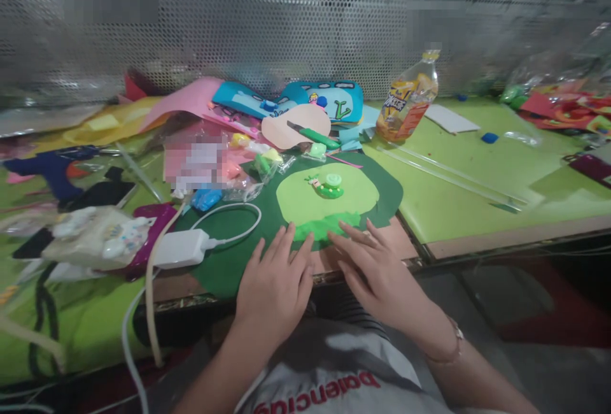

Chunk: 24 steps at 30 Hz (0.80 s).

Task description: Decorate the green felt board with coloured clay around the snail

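1. Navy plastic, a gun-shaped tool (48,169) lay at the far left among clutter on the lime-green tabletop (95,312).
2. Next came a white charger block (181,247), its cable looped onto a dark green sheet (391,185).
3. My left hand (274,274) was palm down with fingers outstretched, fingertips at the strip's left end; it grasped nothing I could make out.
4. Between my hands lay a bright green strip (322,228), ragged-edged, along the near side of a pale green oval (296,191). I judged it light, soft, perhaps clay, easily torn or dented; flat fingertips under both ends seemed the safest hold, not a pinch.
5. Just beyond it, on the oval, sat a small green snail figure (329,191), its feelers probably fragile.
6. My right hand (382,267) was unclenched, fingers fanned at the strip's right end; I could not tell whether they pressed.
7. Farther right stood a clear bottle (410,105), tilted.
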### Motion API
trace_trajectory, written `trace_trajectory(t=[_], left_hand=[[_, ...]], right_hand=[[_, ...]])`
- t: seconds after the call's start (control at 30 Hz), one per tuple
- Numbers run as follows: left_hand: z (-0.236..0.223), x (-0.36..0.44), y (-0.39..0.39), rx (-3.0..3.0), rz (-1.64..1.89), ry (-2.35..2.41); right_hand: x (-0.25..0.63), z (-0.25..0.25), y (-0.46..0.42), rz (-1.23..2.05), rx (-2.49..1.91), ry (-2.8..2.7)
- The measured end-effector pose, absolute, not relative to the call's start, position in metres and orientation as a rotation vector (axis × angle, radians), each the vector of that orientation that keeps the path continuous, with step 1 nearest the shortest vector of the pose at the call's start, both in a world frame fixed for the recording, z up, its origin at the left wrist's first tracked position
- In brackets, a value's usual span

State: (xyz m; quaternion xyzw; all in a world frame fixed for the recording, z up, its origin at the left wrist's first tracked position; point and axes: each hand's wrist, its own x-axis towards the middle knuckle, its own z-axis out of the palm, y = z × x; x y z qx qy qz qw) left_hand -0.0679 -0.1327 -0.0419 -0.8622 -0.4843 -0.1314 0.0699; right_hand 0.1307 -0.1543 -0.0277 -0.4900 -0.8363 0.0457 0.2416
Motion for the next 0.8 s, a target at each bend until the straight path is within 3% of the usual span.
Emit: trace_trajectory(t=[0.6,0.8], left_hand=[[-0.032,-0.047,-0.140,-2.604,-0.302,-1.510],[-0.039,-0.046,-0.141,-2.599,-0.281,-1.508]], right_hand=[[0.132,-0.043,-0.150,-0.096,-1.331,-2.263],[0.132,-0.042,-0.151,-0.024,-1.393,-2.254]])
